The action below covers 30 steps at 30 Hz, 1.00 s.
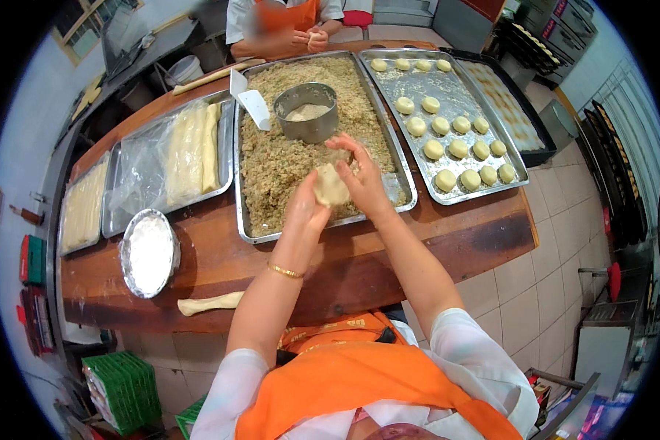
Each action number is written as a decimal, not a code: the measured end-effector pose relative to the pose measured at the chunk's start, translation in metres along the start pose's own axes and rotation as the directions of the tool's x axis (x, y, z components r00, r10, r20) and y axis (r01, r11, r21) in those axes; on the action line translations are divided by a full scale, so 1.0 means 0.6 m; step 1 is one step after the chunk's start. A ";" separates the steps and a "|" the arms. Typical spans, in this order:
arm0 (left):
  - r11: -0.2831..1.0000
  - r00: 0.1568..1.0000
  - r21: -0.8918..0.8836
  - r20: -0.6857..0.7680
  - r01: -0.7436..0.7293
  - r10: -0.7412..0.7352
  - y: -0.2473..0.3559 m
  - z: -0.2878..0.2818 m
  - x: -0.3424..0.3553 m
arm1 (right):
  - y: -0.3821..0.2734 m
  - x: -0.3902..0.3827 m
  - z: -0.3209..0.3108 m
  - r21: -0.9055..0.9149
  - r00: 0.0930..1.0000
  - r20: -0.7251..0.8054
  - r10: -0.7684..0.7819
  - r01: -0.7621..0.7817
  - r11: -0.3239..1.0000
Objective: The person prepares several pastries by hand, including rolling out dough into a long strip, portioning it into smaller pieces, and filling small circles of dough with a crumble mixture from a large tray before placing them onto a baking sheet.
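Note:
A flattened piece of pale dough (331, 185) lies in my left hand (306, 207), which cups it from the left and below. Close against its right side is my right hand (364, 180), its fingers curved and apart, the thumb by the dough's edge. Both hands are over the near part of a large metal tray (411, 192) full of crumbly brown-green filling (271, 165). In that filling, just beyond my fingers, stands a round metal ring or bowl (308, 130) with pale powdery stuff inside. A white plastic scraper (254, 108) leans at the tray's left edge.
Rounded dough balls (458, 149) sit in rows on a right-hand tray (441, 198). Dough strips under plastic (191, 150) fill a left tray. Nearer are a bowl of white flour (148, 253) and a dough rope (210, 303). Opposite, a co-worker's hands (312, 39) handle dough.

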State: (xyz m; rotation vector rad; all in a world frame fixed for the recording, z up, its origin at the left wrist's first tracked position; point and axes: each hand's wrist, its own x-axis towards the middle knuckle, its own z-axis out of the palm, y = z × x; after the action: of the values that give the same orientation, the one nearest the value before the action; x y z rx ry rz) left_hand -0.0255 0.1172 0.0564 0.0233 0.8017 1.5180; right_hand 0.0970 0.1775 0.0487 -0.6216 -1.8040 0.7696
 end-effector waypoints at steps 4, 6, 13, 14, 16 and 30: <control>0.993 0.993 -0.045 -0.043 -0.110 0.108 -0.008 0.028 0.012 | -0.022 -0.033 0.011 -0.464 0.986 0.135 -0.097 0.150 0.873; 0.994 0.993 -0.032 -0.046 -0.106 0.104 -0.013 0.001 0.032 | -0.025 -0.030 0.001 -0.473 0.986 0.138 -0.091 0.146 0.869; 0.961 0.961 0.132 0.169 -0.243 0.219 -0.038 -0.011 0.035 | -0.040 -0.024 0.001 -0.096 0.974 0.005 0.228 -0.226 0.969; 0.952 0.953 0.151 0.189 -0.267 0.237 -0.042 -0.007 0.032 | -0.030 -0.029 0.004 -0.111 0.983 -0.025 0.179 -0.181 0.977; 0.941 0.943 0.113 0.138 -0.318 0.302 -0.050 -0.029 0.047 | -0.022 -0.034 0.014 -0.183 0.993 -0.006 0.119 -0.118 0.976; 0.933 0.924 0.178 0.285 -0.312 0.255 0.017 0.044 -0.032 | -0.064 -0.011 -0.018 -0.004 0.976 -0.055 0.210 -0.211 0.977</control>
State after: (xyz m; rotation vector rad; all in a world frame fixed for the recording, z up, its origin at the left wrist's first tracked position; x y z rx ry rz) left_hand -0.0192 0.1136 0.0898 0.5147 0.7753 1.6490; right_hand 0.1073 0.1498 0.0763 -0.8425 -1.7106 0.8772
